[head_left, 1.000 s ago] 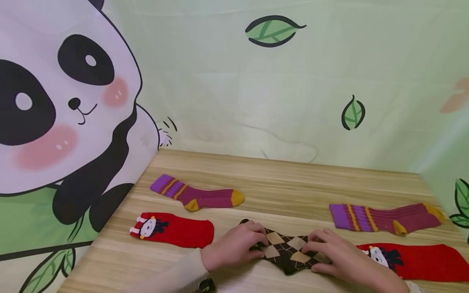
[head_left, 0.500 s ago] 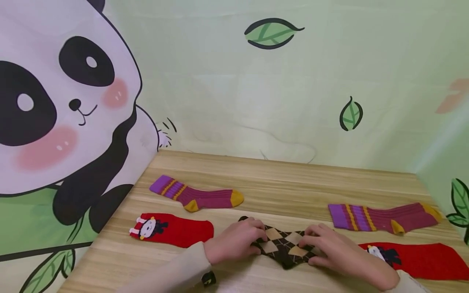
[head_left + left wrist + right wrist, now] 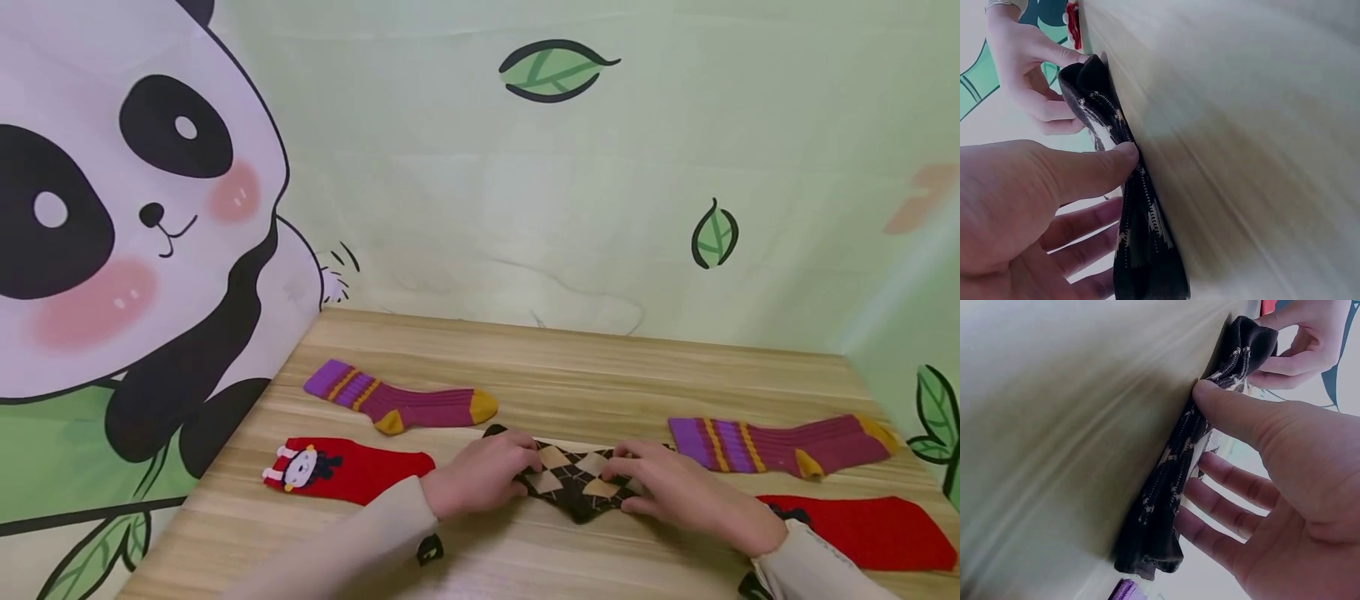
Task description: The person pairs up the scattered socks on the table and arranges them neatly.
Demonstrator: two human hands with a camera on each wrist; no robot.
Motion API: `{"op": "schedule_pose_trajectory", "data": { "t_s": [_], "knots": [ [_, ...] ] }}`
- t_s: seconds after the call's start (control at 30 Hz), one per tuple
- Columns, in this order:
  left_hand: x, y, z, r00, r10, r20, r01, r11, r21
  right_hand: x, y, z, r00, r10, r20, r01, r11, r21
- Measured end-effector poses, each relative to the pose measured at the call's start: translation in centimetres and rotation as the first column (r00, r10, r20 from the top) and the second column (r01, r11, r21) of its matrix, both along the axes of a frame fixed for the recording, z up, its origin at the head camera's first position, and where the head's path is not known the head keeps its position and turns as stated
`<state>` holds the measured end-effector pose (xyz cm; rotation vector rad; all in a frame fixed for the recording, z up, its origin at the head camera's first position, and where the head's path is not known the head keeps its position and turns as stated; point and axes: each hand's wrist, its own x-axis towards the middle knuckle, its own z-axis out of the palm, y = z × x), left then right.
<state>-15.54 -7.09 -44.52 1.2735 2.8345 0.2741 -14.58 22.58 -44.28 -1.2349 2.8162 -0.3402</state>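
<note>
A black, brown and tan argyle sock (image 3: 579, 483) lies in the middle of the table, with the heel corner pointing toward me. My left hand (image 3: 483, 471) pinches its left part, fingers over the top and thumb at the near edge. The right part is gripped the same way by my right hand (image 3: 675, 492). In the left wrist view, the left thumb (image 3: 1100, 169) presses on the sock's dark near side, where it stands slightly off the wood. The right wrist view shows the right thumb (image 3: 1229, 412) against the same side. Fingers cover both ends in the head view.
A purple-cuffed sock (image 3: 431, 408) lies at the back left, its match (image 3: 787, 446) at the right. One red sock (image 3: 375, 471) is beside my left hand. Another red sock (image 3: 877, 533) is partly behind my right wrist. A panda-printed cloth wall (image 3: 525, 208) borders the table (image 3: 570, 367).
Both hands have slid the argyle sock away from me, toward the back of the table. My right forearm now covers more of the right red sock. The other socks stay put.
</note>
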Motion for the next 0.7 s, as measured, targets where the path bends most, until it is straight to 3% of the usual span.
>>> {"op": "schedule_pose_trajectory", "data": {
  "t_s": [0.3, 0.7],
  "knots": [
    [-1.5, 0.2, 0.0, 1.000, 0.018, -0.012, -0.018, 1.000, -0.008, -1.4, -0.3, 0.1, 0.999, -0.016, -0.030, 0.016, 1.000, 0.019],
    [-3.2, 1.0, 0.2, 0.999, 0.044, -0.020, -0.045, 0.998, -0.041, -2.9, -0.3, 0.6, 0.999, -0.039, 0.000, 0.039, 0.999, -0.008]
  ]
}}
